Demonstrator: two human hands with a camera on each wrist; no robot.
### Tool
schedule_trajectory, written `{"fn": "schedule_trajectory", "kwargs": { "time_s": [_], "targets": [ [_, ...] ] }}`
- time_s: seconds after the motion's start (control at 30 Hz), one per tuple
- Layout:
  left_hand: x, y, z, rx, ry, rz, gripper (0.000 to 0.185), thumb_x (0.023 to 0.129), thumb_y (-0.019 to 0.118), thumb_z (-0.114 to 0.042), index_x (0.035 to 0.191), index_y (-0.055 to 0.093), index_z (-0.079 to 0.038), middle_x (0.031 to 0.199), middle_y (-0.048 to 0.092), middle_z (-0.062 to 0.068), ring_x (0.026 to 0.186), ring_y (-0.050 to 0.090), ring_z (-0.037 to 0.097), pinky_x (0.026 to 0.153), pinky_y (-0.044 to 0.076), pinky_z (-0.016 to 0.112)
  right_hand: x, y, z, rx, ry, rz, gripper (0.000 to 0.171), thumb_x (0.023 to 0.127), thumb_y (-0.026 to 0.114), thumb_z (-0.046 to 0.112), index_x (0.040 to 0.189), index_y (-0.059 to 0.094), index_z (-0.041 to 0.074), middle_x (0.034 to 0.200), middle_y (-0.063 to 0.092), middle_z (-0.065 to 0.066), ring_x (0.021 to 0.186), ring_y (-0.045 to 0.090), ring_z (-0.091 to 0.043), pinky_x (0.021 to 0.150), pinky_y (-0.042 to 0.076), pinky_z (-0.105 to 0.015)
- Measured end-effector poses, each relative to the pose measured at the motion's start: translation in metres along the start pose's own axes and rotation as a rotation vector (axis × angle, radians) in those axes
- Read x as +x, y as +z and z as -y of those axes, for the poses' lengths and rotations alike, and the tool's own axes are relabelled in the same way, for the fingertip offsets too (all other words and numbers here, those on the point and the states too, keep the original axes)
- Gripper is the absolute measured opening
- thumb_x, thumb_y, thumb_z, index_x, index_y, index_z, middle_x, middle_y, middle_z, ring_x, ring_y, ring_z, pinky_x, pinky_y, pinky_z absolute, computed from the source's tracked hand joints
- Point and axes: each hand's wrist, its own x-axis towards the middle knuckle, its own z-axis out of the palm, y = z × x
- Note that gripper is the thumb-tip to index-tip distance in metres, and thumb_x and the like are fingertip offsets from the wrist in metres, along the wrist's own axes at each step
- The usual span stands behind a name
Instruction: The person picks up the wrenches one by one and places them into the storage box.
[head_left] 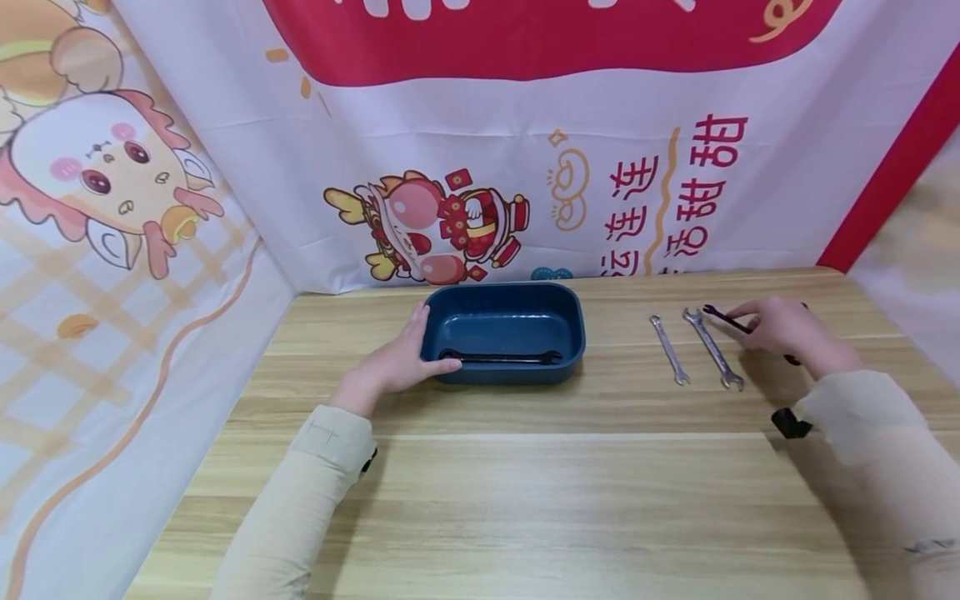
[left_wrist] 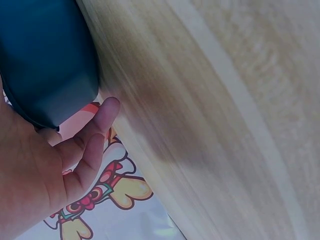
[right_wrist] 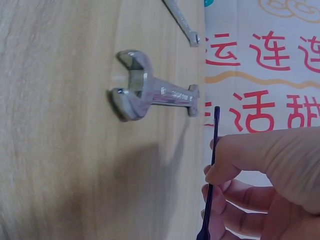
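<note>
My left hand (head_left: 396,360) lies against the left end of a dark blue plastic box (head_left: 501,377), fingers along its outer wall and thumb at the near rim. In the left wrist view, part of the box (left_wrist: 50,60) shows above that hand's loosely extended fingers. Inside the box, along the near wall, lies a black wrench (head_left: 510,358). My right hand (head_left: 791,329) pinches a second dark wrench (right_wrist: 212,172) between thumb and fingers, above the table. Left of it on the table lie a larger silver open-end wrench (head_left: 711,346) and a smaller silver wrench (head_left: 670,350).
The wood-grain table (head_left: 525,500) meets a printed cloth backdrop (head_left: 450,117) at its far edge, close behind the box. Another printed cloth (head_left: 112,292) hangs on the left side. A black wrist device (head_left: 791,422) sits at the right sleeve.
</note>
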Motion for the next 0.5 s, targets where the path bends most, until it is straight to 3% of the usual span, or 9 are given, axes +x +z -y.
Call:
{"fn": "schedule_trajectory", "kwargs": {
  "time_s": [0.3,0.5],
  "targets": [
    [0.001,0.000,0.002,0.019,0.006,-0.003,0.121,0.089,0.068,-0.067,0.164,-0.011,-0.013,0.172,-0.009,0.008,0.155,0.010,0.038,0.119,0.023,0.060,-0.002,-0.003,0.010,-0.032,-0.039,0.002,0.053,0.085,0.078,0.012,0.133,0.063,-0.005,0.108,0.066,-0.035,0.087,0.062,-0.037,0.065,0.054,-0.044],
    [0.000,0.000,0.000,0.010,0.005,-0.001,0.122,0.088,0.068,-0.067,0.164,-0.010,-0.013,0.172,-0.010,0.007,0.156,0.009,0.037,0.120,0.022,0.059,-0.003,-0.005,0.023,-0.058,-0.015,0.014,0.054,0.083,0.079,0.012,0.134,0.064,-0.001,0.110,0.065,-0.033,0.092,0.059,-0.041,0.072,0.054,-0.053]
  ]
}}
